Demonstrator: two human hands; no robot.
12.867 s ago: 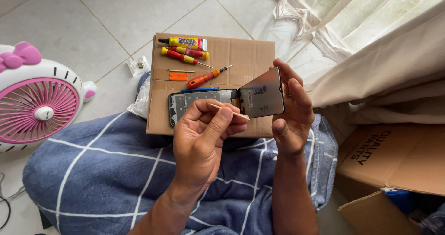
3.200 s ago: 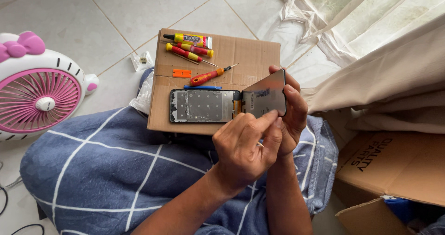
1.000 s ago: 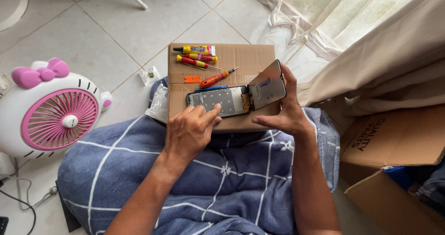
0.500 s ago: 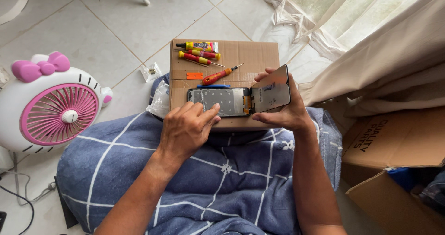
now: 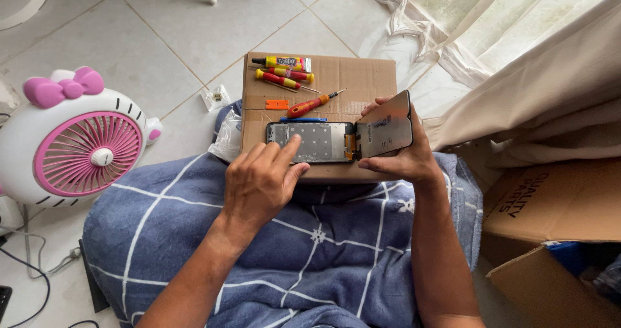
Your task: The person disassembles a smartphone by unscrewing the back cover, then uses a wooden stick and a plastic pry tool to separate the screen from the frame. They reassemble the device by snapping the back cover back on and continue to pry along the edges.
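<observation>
left hand (image 5: 262, 179): fingers flat on phone frame (image 5: 310, 142) | right hand (image 5: 404, 160): pinching lifted screen (image 5: 386, 125) | yellow-labelled glue tube (image 5: 284, 63) at cardboard's far edge

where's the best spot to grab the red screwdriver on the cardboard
Grip the red screwdriver by its thick red handle, coming from above with thumb and finger across it. It lies flat on the cardboard, handle toward the phone frame, thin shaft pointing up and right. The left hand is closest; the right hand holds the screen.
</observation>
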